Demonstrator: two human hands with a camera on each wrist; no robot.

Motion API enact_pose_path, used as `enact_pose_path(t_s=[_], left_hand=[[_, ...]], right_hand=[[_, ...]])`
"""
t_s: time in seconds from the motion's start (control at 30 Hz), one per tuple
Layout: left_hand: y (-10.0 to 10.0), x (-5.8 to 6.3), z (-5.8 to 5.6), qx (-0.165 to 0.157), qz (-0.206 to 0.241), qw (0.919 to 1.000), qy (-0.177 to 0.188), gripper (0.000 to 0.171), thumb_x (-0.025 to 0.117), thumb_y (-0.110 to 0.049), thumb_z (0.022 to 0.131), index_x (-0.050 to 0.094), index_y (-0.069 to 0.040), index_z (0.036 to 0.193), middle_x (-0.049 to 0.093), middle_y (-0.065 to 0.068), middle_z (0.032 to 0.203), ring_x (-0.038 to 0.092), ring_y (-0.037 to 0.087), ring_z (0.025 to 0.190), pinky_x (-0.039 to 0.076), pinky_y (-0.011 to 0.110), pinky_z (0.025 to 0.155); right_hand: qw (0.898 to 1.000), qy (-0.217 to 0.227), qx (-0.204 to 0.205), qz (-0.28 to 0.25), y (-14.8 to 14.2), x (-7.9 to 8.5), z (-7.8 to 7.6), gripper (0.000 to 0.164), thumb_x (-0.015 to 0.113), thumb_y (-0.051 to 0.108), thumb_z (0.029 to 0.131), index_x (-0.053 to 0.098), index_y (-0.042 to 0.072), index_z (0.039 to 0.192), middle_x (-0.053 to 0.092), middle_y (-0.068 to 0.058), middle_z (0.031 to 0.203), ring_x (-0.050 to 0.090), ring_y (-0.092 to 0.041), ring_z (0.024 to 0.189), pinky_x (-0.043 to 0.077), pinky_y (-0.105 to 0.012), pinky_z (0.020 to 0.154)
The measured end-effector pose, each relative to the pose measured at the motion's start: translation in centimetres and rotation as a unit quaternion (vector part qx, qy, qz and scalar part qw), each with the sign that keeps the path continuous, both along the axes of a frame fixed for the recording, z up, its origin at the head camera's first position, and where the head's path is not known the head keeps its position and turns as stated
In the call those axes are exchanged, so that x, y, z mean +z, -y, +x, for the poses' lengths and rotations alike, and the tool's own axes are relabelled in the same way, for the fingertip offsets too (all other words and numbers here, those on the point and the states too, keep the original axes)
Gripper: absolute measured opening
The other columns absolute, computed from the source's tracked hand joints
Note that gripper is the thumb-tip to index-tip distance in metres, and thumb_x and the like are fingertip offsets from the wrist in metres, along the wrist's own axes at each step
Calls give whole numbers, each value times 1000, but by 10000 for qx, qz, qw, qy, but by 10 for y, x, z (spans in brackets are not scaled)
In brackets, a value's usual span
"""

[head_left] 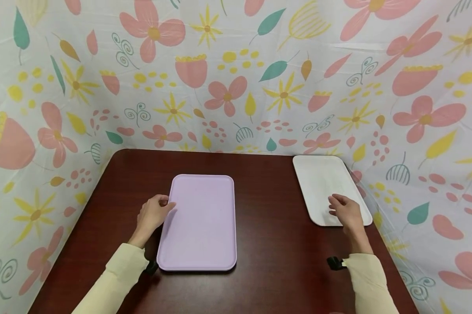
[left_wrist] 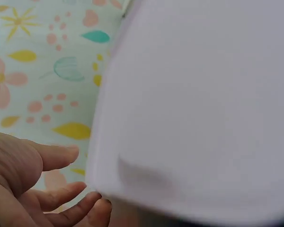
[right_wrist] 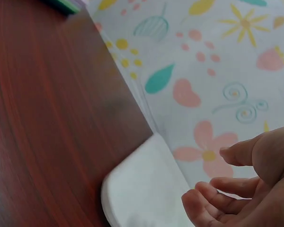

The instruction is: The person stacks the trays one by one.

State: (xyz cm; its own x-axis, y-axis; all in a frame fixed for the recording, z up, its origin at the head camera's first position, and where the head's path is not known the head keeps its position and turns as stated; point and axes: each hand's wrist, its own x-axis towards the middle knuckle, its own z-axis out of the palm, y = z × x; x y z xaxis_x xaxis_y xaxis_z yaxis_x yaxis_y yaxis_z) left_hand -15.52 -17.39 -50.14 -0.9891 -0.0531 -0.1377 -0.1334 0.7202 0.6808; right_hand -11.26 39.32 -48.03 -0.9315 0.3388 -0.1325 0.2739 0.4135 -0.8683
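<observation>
A lavender rectangular tray (head_left: 198,218) with a raised rim lies left of the middle of the brown table. My left hand (head_left: 153,213) is at its left edge, thumb tip over the rim in the head view. In the left wrist view the fingers are bent and parted from the thumb, fingertips close to the edge of the tray (left_wrist: 194,104); contact is hard to tell. My right hand (head_left: 345,211) hovers over the near part of a white tray (head_left: 322,179) at the far right. Its fingers are loosely bent and hold nothing.
The dark brown table (head_left: 275,244) is bordered by a flower-patterned cloth (head_left: 236,65) at the back and both sides. The white tray lies along the right edge. A green and purple edge of something (right_wrist: 66,4) shows at the top of the right wrist view.
</observation>
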Motion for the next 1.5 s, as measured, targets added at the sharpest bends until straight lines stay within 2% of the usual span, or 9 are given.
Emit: enact_pose_path(t_s=[0.2,0.4,0.67,0.77,0.93,1.03,1.17,1.27,1.5], left_hand=[[-22,16,-2,-37,367,9992,-137,50,65,-32,100,61,-1,139,62,23,132,57,40,122,43,62,95],[-54,30,-4,-312,967,9944,-289,46,68,-24,98,62,1,136,66,21,130,63,36,118,49,52,97],[-108,37,-4,-878,1982,9756,-346,41,70,-12,96,62,6,133,66,25,126,68,37,112,56,43,90],[-129,36,-5,-1163,2177,9684,-370,43,70,-13,97,61,6,135,65,26,129,68,36,113,57,42,90],[-162,40,-3,-1621,2276,9597,-304,50,68,-21,100,57,4,142,63,24,135,66,37,119,55,45,95],[-180,41,-1,-1810,2266,9569,-154,53,67,-26,101,55,0,145,63,22,137,64,36,121,54,45,98],[-204,39,0,-1981,2331,9521,46,55,64,-30,103,52,-1,149,61,22,140,63,35,124,52,45,101],[-218,37,-1,-2062,2381,9490,160,57,62,-32,104,50,-2,151,59,21,143,61,33,127,50,45,103],[-245,31,1,-2115,2564,9426,333,59,62,-37,104,49,-5,153,59,17,145,59,30,130,50,43,104]], right_hand=[[9995,160,-183,200,-22,-1,8,63,48,35,110,40,-10,152,51,-36,142,59,6,83,59,-27,80],[9983,274,-477,185,-40,-3,12,65,44,36,110,36,-11,154,46,-34,146,57,2,87,57,-21,78],[9943,61,-1063,71,-56,-3,15,60,49,30,109,41,-13,151,52,-28,134,52,6,81,54,-15,69],[9923,40,-1231,121,-60,-3,16,60,51,29,107,43,-12,150,55,-23,127,52,6,77,53,-14,66],[9898,218,-1355,381,-70,-3,17,64,49,34,107,41,-10,152,53,-29,135,58,-2,73,50,-16,61],[9881,395,-1394,519,-76,-3,18,67,45,39,107,37,-7,155,46,-33,146,64,-25,98,51,-24,72],[9867,523,-1455,497,-83,-5,17,71,42,43,107,31,-5,159,39,-33,155,44,-46,134,47,-51,100],[9859,520,-1524,449,-87,-8,15,74,43,44,106,29,-5,159,36,-34,156,40,-49,140,38,-60,110],[9845,553,-1588,503,-100,-23,10,73,44,43,106,27,-3,160,33,-33,158,38,-50,141,36,-60,113]])
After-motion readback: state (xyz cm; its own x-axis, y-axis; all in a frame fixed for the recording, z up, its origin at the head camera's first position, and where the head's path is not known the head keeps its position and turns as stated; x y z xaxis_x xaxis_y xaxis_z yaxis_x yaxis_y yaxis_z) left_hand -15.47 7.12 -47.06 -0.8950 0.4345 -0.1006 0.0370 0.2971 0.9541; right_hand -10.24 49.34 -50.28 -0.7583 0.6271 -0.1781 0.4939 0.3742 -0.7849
